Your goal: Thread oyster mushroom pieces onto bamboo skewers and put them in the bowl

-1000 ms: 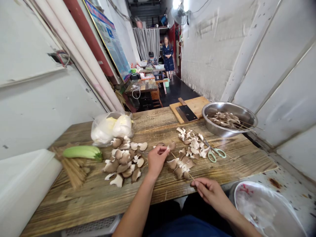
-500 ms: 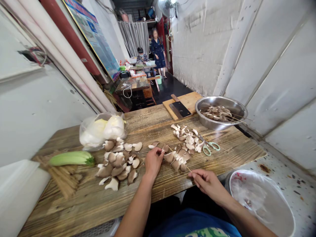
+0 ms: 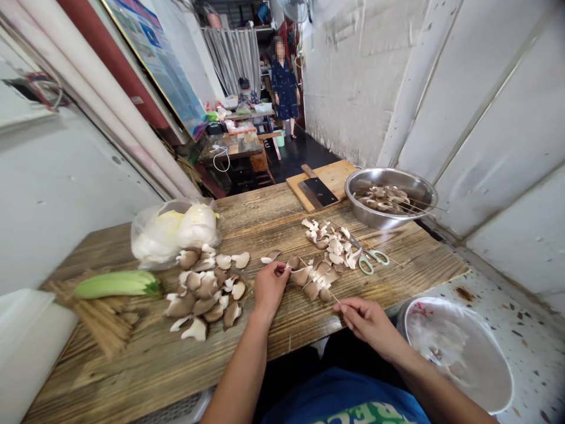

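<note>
While pinching the near end of a thin tan wooden skewer (image 3: 335, 298) in the right hand (image 3: 365, 323), at the front edge of a brown wood-grain table (image 3: 145, 377), also gripping a small brown-capped mushroom piece (image 3: 293, 262) in the left hand (image 3: 270, 288), near the skewer's far end. Can't tell if pierced. Between hands: cluster of grey-brown mushroom slices (image 3: 311, 279), threaded on the skewer. Tight just beyond: loose torn mushroom heap (image 3: 326, 241), then scissors with pale green handles (image 3: 364, 252). Leftward: narrow strip of wood, then a larger brown-and-white mushroom pile (image 3: 203, 294). More room right of the scissors, out to the table's right edge. At far right: round stainless-steel bowl (image 3: 379, 219). Below the front-right edge: bin lined with translucent plastic (image 3: 489, 365).
</note>
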Available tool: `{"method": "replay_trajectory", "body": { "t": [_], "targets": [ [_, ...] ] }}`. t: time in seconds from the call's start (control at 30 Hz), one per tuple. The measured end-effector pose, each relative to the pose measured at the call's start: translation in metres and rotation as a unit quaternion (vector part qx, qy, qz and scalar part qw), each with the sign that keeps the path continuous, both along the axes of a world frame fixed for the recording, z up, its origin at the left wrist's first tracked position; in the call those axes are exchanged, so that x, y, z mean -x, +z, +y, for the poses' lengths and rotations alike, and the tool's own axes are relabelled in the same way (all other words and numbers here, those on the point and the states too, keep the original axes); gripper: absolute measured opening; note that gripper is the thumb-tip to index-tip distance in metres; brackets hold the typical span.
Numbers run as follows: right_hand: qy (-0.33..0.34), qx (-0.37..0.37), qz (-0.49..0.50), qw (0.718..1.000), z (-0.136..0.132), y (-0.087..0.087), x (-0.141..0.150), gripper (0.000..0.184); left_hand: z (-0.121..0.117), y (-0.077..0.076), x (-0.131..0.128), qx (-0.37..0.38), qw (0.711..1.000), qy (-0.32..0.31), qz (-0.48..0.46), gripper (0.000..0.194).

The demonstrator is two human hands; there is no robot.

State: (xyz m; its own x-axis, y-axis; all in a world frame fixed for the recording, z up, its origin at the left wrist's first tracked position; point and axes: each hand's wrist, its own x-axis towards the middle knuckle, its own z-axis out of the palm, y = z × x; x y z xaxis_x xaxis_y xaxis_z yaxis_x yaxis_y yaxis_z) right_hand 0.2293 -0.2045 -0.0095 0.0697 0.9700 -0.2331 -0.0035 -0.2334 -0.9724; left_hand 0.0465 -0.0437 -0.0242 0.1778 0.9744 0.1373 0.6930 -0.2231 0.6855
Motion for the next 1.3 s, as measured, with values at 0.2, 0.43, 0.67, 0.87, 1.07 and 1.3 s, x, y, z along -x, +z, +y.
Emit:
{"method": "replay_trajectory", "body": {
  "t": [0.2, 0.43, 0.67, 0.87, 1.07, 1.3],
  "targets": [
    [-0.008, 0.006, 0.004, 1.0, 0.001, -0.003, -0.001, 0.041, -0.011, 0.016, 0.004, -0.125, 0.99, 0.001, -0.068, 0.021],
    [0.002, -0.004, -0.002, 1.0, 0.002, -0.006, 0.0, 0.04, -0.038, 0.062, -0.006, -0.233, 0.954, -0.185, -0.035, 0.031],
    [0.005, -0.014, -0.002, 1.0, 0.002, -0.005, 0.001, 0.04, -0.037, 0.05, -0.009, -0.189, 0.961, -0.199, -0.012, 0.038],
    [0.002, -0.012, -0.004, 1.0, 0.003, -0.007, 0.001, 0.038, -0.039, 0.048, -0.008, -0.203, 0.956, -0.206, -0.049, 0.042],
    [0.005, -0.015, -0.012, 1.0, 0.002, -0.008, 0.001, 0.037, -0.04, 0.048, -0.01, -0.191, 0.952, -0.239, -0.031, 0.044],
    [-0.001, -0.009, -0.004, 1.0, 0.002, -0.007, 0.001, 0.039, -0.039, 0.044, -0.012, -0.196, 0.952, -0.236, -0.025, 0.042]
  ]
}}
